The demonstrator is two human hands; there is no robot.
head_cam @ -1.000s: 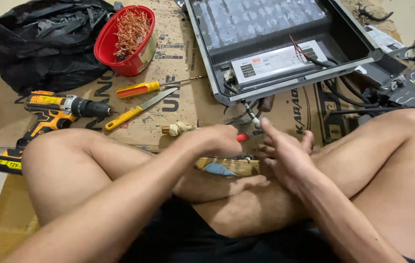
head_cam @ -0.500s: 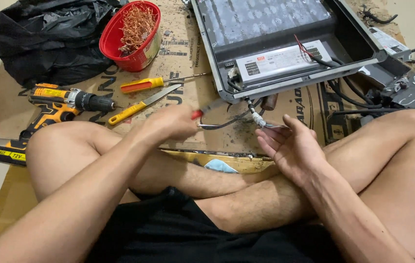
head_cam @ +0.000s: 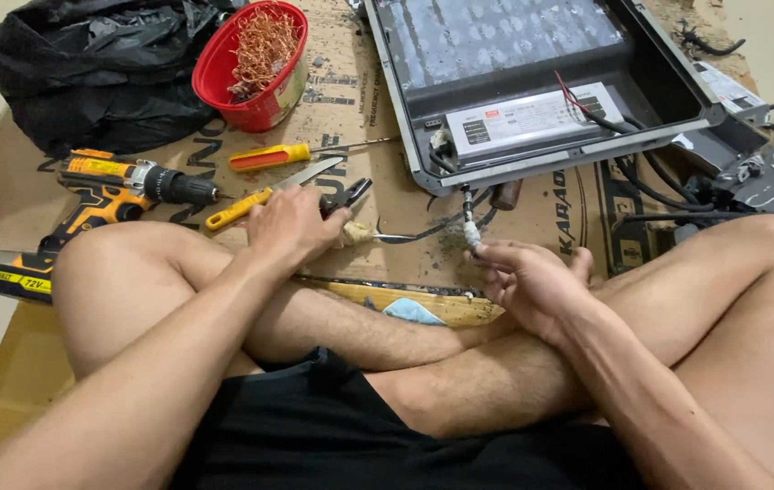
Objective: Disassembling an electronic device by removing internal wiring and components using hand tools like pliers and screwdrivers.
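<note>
Both grips partly hidden: left hand [head_cam: 294, 227] closed over pliers [head_cam: 347, 194], right hand [head_cam: 532, 281] pinching cable [head_cam: 470, 227].

I see my left hand [head_cam: 294, 227] resting on the cardboard [head_cam: 350, 100], closed over the handles of dark pliers [head_cam: 348, 192] whose jaws stick out to the right. My right hand [head_cam: 532, 281] pinches the pale end of a black cable [head_cam: 469, 227] that runs up to the open grey lamp housing [head_cam: 532, 82] — far right of centre. A yellow-handled knife [head_cam: 264, 195] and a yellow screwdriver [head_cam: 282, 156] lie just beyond my left hand. Far left sit a yellow drill [head_cam: 101, 204], a red bowl of copper wire [head_cam: 251, 63] and a black bag [head_cam: 87, 73].
</note>
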